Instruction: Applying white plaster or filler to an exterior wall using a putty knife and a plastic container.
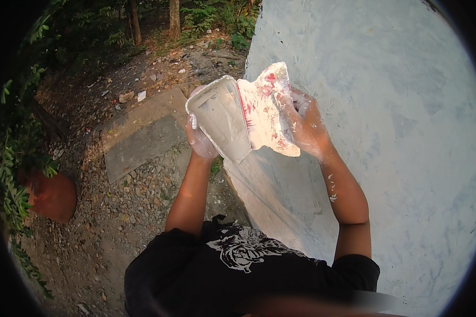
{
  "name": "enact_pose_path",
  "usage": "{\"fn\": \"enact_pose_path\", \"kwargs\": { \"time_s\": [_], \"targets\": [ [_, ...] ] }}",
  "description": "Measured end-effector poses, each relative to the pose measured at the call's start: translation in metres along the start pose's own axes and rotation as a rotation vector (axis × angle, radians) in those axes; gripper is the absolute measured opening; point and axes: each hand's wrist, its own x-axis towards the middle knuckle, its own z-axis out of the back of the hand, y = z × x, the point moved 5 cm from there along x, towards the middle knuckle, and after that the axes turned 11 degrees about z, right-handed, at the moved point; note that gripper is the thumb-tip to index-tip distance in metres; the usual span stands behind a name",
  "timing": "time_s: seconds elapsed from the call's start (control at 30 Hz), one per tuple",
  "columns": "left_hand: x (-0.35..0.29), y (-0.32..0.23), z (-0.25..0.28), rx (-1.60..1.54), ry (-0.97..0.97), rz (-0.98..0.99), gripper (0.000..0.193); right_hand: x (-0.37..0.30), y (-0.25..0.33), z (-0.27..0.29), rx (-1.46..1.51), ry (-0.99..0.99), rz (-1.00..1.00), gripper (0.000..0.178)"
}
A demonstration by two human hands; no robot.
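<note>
Head view, single frame. Counts: two hands, two tools, one wall, one pot, two slabs.

The left hand (pixel 201 141), coated in white putty, came up from the lower edge and sat under the flat rectangular putty tray with a raised rim, smeared grey-white (pixel 220 119). One tray only. The fingers were closed round its underside and lower left edge; only the knuckles and fingertips (pixel 193 122) showed past the rim, so how far each finger curled could not be told. The tray was tilted, its open face turned toward the camera, its upper corner near the top of the blade.

The right hand (pixel 308 127), also whitened, gripped the wide flat putty blade, white with red stains (pixel 267 108). One blade only. The fingers (pixel 297 103) wrapped round its right edge, closed on it, thumb hidden. The blade's left edge touched the tray's right rim, and the two tools formed a shallow V between the hands.

Both tools were held at chest height, just in front of the pale blue-grey plastered wall (pixel 396 132), which filled the right half of the frame. White flecks dotted the right forearm.

To the left, on gravel: one rounded terracotta pot (pixel 53 196) beside green foliage, well apart from the hands, and two flat grey concrete slabs (pixel 140 142) lying edge to edge beyond the left hand.
</note>
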Motion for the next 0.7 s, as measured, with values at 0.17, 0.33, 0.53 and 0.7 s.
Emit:
{"fn": "enact_pose_path", "kwargs": {
  "time_s": [0.17, 0.33, 0.53, 0.7],
  "targets": [
    [-0.005, 0.002, 0.000, -0.056, 0.051, 0.078, 0.076, 0.016, -0.024, -0.034, -0.275, -0.039, 0.403, 0.051],
    [-0.001, 0.004, 0.001, 0.033, -0.017, 0.191, 0.076, 0.029, 0.020, -0.045, -0.311, -0.031, 0.402, 0.035],
    [0.001, 0.007, 0.001, 0.080, -0.054, 0.239, 0.077, 0.035, 0.021, -0.059, -0.221, 0.118, 0.256, 0.029],
    [0.005, 0.022, 0.017, -0.076, -0.023, 0.276, 0.076, 0.029, 0.033, -0.065, -0.245, 0.063, 0.561, 0.023]
  ]
}}
